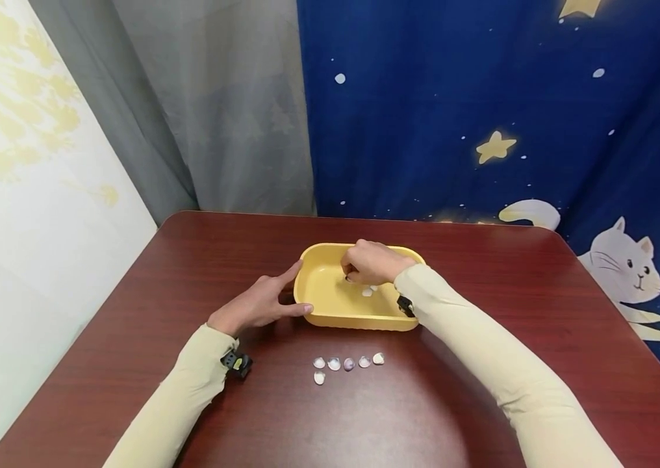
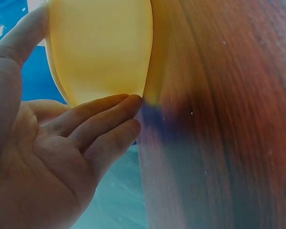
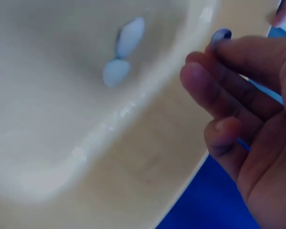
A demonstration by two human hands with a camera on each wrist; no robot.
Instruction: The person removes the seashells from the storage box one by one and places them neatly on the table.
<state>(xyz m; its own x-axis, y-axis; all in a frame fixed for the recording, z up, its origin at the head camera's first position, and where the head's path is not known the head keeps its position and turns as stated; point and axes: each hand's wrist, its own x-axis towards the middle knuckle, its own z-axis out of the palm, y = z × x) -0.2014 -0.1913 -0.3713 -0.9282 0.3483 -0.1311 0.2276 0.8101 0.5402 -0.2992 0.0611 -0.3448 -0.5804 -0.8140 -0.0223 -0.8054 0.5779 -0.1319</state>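
A yellow plastic basin (image 1: 330, 321) stands on the table, with two pale shells (image 3: 128, 38) on its floor. My left hand (image 1: 260, 300) rests against the basin's left end, thumb and straight fingers spread along its rim; the left wrist view shows the fingers (image 2: 105, 114) touching the wall. Inside the basin, my right hand (image 1: 373, 262) is raised over the floor and pinches a small shell with a dark purplish edge (image 3: 221, 36) between thumb and fingertip. Most of that shell is hidden by the fingers.
On the near side of the basin, several shells lie in a row on the dark red wooden table (image 1: 236, 247), among them a purple shell (image 1: 349, 364). One white shell (image 1: 319, 377) lies below the row's left end. Curtains (image 1: 394, 117) hang behind the table.
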